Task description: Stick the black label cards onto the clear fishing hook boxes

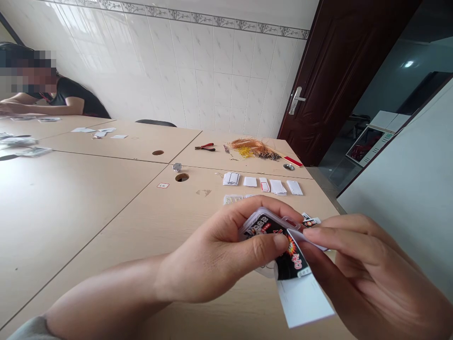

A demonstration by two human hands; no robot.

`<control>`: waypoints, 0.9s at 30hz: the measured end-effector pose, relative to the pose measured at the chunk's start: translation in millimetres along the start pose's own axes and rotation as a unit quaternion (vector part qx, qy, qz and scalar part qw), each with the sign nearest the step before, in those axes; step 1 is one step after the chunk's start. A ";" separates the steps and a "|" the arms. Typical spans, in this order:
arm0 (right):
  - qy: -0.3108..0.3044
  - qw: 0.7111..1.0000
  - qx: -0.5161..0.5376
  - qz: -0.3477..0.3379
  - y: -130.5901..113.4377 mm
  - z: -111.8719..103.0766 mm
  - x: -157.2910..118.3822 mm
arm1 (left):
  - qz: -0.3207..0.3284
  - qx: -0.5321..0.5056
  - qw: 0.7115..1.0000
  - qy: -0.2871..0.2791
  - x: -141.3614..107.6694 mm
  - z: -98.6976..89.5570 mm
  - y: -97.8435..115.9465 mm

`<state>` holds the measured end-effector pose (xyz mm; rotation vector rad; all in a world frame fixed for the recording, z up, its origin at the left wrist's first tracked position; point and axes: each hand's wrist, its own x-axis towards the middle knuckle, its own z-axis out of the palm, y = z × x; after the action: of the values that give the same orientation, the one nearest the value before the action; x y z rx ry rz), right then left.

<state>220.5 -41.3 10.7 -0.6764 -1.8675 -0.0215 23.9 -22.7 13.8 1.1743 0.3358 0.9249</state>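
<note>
My left hand (233,241) is closed around a small clear plastic case (250,221), the thumb pressing on a black printed label (288,269) with bright lettering. Below that label hangs a white paper strip (304,300). My right hand (368,255) pinches a folded white edge of the paper between thumb and fingers, close against the case. Whether label and paper are one piece I cannot tell. Behind my fingers, more black printed cards (311,221) lie on the table, partly hidden.
Stacks of white cards (278,187) stand in a row beyond my hands. Red-handled pliers (205,147), a bundle of copper-coloured wires (253,145) and a round metal piece (289,167) lie farther back. Another person (78,101) sits at far left. The table has cable holes (181,177).
</note>
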 end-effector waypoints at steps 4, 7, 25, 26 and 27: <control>-0.010 1.000 0.016 0.017 0.4 -0.7 -4.3 | -0.004 0.002 1.000 0.007 -0.1 -0.3 -0.4; -0.016 1.000 0.010 0.014 0.9 -1.5 -7.5 | -0.002 0.002 1.000 0.006 -0.2 -0.7 -0.5; 0.003 1.000 0.025 0.016 0.7 2.3 -9.2 | -0.010 -0.026 0.999 -0.026 -3.8 2.2 2.2; 0.004 0.999 0.027 0.016 0.5 2.1 -9.0 | -0.017 -0.025 0.999 -0.024 -4.2 1.8 2.9; 0.007 0.999 0.030 0.015 0.4 2.1 -8.5 | -0.022 -0.022 0.999 -0.019 -4.5 1.4 3.6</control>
<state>220.9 -44.0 2.4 -0.6610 -1.8375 0.0490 20.5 -26.7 16.5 1.1385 0.3071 0.8668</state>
